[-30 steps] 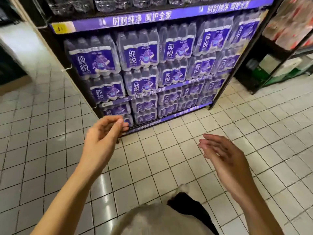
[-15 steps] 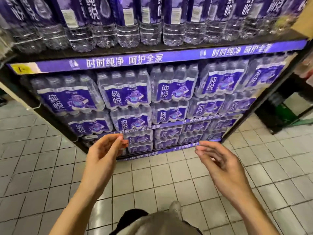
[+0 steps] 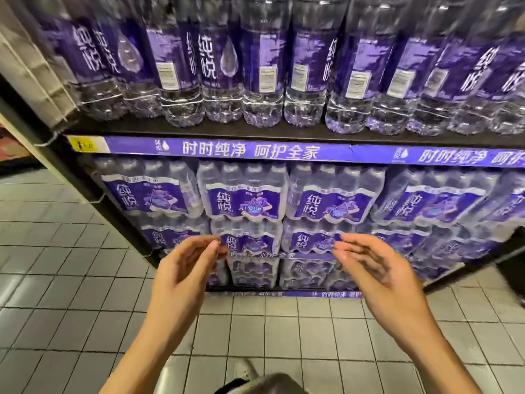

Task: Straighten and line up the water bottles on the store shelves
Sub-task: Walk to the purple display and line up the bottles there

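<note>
A person stands before a store shelf stocked with purple-labelled water, both arms raised and empty. The left hand hangs in front of the lower shelves with fingers loosely curled, thumb and forefinger near each other but pinching nothing; the right hand is relaxed and spread, palm turned inward. Neither touches any stock.

The single water bottles stand upright in a tight row on the upper shelf, some showing the brand name, others turned to the barcode side. Below the purple shelf strip, shrink-wrapped multipacks are stacked in tiers down to the tiled floor.

The risk, judging from here, lies in the crowding: the upper bottles sit touching at the shelf's front edge, so twisting one to face forward could nudge a neighbour off the lip. A fast reach between them could topple several at once.
</note>
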Motion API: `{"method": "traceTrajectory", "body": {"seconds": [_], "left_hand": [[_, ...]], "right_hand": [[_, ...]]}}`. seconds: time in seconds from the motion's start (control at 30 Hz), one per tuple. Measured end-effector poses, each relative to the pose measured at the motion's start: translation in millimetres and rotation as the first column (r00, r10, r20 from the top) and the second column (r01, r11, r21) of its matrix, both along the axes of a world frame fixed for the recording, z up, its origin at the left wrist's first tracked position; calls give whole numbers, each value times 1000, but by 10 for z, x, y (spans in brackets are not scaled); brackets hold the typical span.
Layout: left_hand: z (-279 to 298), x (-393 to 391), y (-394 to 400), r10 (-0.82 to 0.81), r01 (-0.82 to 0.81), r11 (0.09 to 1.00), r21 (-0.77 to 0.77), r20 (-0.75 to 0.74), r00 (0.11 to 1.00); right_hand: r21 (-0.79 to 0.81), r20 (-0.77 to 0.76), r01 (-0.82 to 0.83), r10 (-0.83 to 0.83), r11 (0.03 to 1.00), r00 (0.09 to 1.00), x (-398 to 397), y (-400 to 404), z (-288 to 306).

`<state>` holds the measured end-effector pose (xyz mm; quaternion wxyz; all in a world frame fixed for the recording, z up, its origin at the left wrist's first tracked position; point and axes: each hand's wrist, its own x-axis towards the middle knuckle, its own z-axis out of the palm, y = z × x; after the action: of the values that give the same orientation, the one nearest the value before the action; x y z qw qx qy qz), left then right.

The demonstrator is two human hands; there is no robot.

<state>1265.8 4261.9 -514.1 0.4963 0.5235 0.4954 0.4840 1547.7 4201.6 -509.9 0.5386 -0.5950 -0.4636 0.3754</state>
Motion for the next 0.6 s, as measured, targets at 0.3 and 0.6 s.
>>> {"method": "traceTrajectory", "body": {"seconds": [0.3, 0.6], "left_hand": [[309, -30, 606, -88, 92, 986, 140, -32, 996], [986, 197, 1193, -50, 58, 960, 273, -36, 998]], "right_hand": [[102, 46, -29, 25, 994, 999, -123, 518, 261], [228, 109, -102, 79, 968, 991, 7, 1137, 780]]}}
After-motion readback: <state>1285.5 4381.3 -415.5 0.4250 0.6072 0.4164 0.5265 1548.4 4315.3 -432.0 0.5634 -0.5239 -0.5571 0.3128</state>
